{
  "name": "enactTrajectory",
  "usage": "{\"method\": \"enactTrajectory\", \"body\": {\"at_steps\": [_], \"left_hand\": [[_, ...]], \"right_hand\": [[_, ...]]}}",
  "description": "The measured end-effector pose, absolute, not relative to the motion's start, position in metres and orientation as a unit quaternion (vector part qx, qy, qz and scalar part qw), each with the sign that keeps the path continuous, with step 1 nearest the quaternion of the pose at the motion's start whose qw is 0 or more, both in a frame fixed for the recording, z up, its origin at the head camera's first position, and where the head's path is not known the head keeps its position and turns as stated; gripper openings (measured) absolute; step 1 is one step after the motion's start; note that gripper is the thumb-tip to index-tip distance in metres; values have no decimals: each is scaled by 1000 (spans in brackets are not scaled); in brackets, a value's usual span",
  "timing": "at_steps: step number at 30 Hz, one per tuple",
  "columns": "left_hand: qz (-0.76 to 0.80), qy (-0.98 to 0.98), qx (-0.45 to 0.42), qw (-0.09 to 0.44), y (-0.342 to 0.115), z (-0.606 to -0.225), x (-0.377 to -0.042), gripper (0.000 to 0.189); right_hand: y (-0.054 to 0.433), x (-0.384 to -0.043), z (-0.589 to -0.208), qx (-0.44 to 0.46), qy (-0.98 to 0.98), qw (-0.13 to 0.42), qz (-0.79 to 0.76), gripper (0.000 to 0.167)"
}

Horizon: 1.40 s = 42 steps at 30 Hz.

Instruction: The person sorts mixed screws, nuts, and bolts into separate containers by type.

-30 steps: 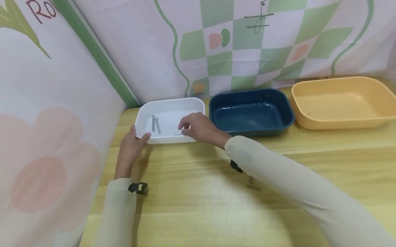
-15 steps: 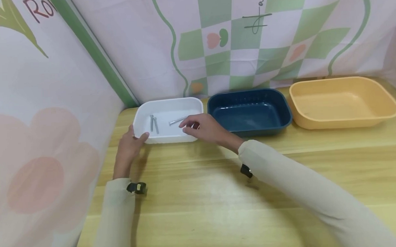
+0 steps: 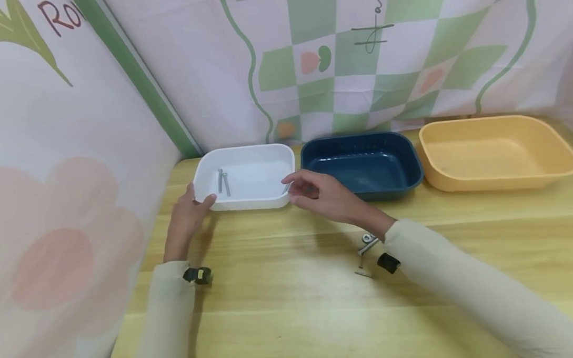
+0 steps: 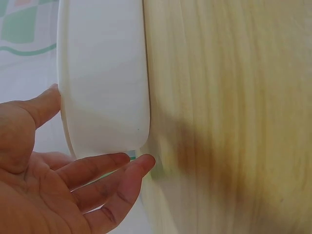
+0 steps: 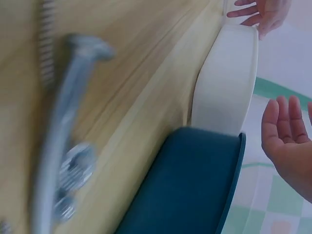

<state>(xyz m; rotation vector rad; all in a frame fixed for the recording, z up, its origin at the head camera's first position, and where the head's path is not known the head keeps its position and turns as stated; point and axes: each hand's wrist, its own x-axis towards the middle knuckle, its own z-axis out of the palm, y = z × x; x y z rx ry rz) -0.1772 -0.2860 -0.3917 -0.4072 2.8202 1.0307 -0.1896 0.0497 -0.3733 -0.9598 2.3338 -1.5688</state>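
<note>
Cream sleeves [image 3: 465,280], black wrist devices [image 3: 202,275]

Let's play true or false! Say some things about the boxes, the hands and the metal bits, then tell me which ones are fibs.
1. The left hand touches the white box. True.
2. The yellow box is farthest left. False: the yellow box is farthest right.
3. The blue box stands between the other two. True.
4. The right hand is in the yellow box. False: the right hand is at the white box's right end.
5. A bolt lies on the table. True.
</note>
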Motion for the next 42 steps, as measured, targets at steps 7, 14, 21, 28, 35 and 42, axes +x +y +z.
{"method": "enactTrajectory", "body": {"at_steps": [7, 14, 21, 28, 35, 42], "left_hand": [[340, 930, -129, 58, -285, -389, -177, 86], [336, 932, -124, 59, -289, -388, -172, 86], [331, 934, -116, 63, -292, -387, -172, 87], [339, 930, -124, 66, -289, -388, -175, 86], [340, 929, -126, 70, -286, -387, -175, 86], [337, 931, -124, 68, -285, -387, -175, 86]], "right_hand": [[84, -181, -372, -308, 783, 103, -531, 41], [113, -170, -369, -305, 777, 103, -542, 53], [141, -166, -377, -297, 786, 94, -533, 46], [162, -158, -383, -287, 788, 87, -538, 42], [180, -155, -387, -286, 779, 83, -552, 43], [203, -153, -394, -242, 788, 84, -560, 47]]}}
